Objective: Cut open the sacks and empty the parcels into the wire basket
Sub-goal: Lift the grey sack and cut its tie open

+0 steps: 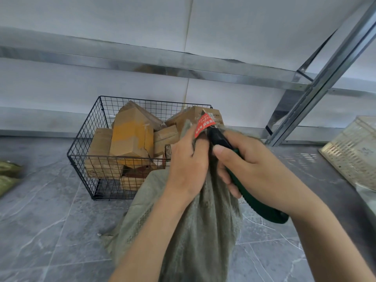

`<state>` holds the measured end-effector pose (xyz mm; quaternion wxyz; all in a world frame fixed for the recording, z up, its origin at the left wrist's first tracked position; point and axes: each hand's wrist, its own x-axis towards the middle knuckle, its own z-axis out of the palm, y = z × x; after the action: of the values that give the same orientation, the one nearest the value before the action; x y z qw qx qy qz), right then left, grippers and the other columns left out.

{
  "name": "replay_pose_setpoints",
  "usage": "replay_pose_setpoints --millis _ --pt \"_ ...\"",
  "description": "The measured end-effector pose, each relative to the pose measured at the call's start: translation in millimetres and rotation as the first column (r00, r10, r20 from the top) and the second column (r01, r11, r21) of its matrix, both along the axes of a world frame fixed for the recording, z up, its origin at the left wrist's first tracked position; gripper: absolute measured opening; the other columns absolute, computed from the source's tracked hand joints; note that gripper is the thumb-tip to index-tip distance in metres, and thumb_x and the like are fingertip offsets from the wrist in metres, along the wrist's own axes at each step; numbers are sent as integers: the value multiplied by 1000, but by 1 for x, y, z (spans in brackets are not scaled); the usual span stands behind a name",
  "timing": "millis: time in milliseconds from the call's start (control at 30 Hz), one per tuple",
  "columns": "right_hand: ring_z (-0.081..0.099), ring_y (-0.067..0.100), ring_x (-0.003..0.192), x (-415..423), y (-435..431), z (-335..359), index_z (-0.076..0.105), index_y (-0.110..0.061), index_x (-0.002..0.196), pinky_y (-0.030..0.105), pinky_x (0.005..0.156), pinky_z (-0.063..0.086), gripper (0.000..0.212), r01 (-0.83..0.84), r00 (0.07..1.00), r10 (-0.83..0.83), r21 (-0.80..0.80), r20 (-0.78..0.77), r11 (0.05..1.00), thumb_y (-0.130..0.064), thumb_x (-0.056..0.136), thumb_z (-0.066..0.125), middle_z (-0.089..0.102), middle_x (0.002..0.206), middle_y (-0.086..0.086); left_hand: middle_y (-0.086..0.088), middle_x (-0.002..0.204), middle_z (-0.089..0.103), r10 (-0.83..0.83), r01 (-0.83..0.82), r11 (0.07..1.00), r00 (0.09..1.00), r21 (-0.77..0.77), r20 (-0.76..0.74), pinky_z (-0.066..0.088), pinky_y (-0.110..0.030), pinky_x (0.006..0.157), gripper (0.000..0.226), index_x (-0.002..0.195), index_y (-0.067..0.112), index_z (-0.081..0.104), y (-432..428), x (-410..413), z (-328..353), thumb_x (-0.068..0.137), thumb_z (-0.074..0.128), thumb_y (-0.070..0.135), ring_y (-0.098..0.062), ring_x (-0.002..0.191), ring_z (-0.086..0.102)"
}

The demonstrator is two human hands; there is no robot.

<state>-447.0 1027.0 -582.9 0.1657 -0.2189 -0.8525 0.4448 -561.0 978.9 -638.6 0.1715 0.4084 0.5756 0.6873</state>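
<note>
L of wire basket [81,137]: green sacks [8,176], state unclear. In basket: parcels [130,139] piled. Just R of basket: grips sack [193,231] neck w/ left hand [189,161] fingers, knife [254,200] in right hand [250,159] fingers by red tag [202,126]; not emptied yet.

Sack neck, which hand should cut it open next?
Right, probably. The right hand grips the green knife, its blade end at the bunched neck of the sack beside the red tag. The left hand grips that neck.
</note>
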Motion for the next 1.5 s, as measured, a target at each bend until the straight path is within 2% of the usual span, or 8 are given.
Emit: replay_pose_setpoints --millis 300,533,667,767,867,1100,1267,1500 --pt "47 19 37 -17 -11 -31 45 -16 79 28 41 39 23 64 976 -85 -108 -198 992 -16 101 41 50 53 2 -6 44 44 116 -117 993 965 -7 234 37 -31 36 27 74 15 53 0 13 -4 90 34 28 -22 33 42" --pt "43 19 36 -24 -14 -36 42 4 89 28 39 38 22 75 937 -152 -243 -316 967 -12 102 37 48 54 1 -5 35 34 103 -99 995 881 -32 461 28 -19 28 35 67 9 43 -2 17 -1 100 32 17 -21 23 29" --pt "43 19 36 -24 -11 -37 41 0 87 25 41 38 23 63 924 -180 -330 -338 942 -18 101 41 50 54 2 0 48 45 132 -135 991 922 -18 365 43 -37 46 32 72 20 54 -2 11 -4 98 35 25 -23 43 44" --pt "44 19 36 -19 -6 -22 46 -9 80 24 42 39 18 100 911 -208 -299 -356 949 -13 98 48 57 60 5 12 72 57 131 -135 991 949 -4 287 44 -22 76 27 92 16 62 -1 5 -5 98 36 15 -3 73 53" --pt "48 18 37 -17 2 -2 51 -11 81 24 41 42 13 177 895 -237 -188 -378 966 -8 94 53 67 75 10 -2 97 65 32 -38 999 979 25 202 43 -24 87 31 111 19 62 -2 2 -7 96 35 22 -13 93 59" --pt "65 10 60 -21 29 14 55 -29 117 25 54 53 31 171 985 -168 211 -33 963 -9 94 50 64 81 -4 11 64 45 -12 12 1000 1000 10 3 31 -14 57 22 92 31 52 -9 7 -8 91 34 17 -3 56 38" --pt "47 14 48 -11 36 14 62 -20 94 33 50 43 11 201 980 -199 184 -30 962 -11 90 58 53 63 12 1 65 44 40 -40 999 997 -8 -63 30 -21 56 25 100 1 54 -10 5 -11 91 38 18 -6 55 35" --pt "42 10 52 1 40 21 59 -1 77 22 51 34 27 286 957 -288 180 -17 941 -25 82 68 46 57 1 15 72 42 210 -208 977 948 32 -238 32 -13 63 20 77 26 49 -13 13 -9 91 57 13 -3 67 43"
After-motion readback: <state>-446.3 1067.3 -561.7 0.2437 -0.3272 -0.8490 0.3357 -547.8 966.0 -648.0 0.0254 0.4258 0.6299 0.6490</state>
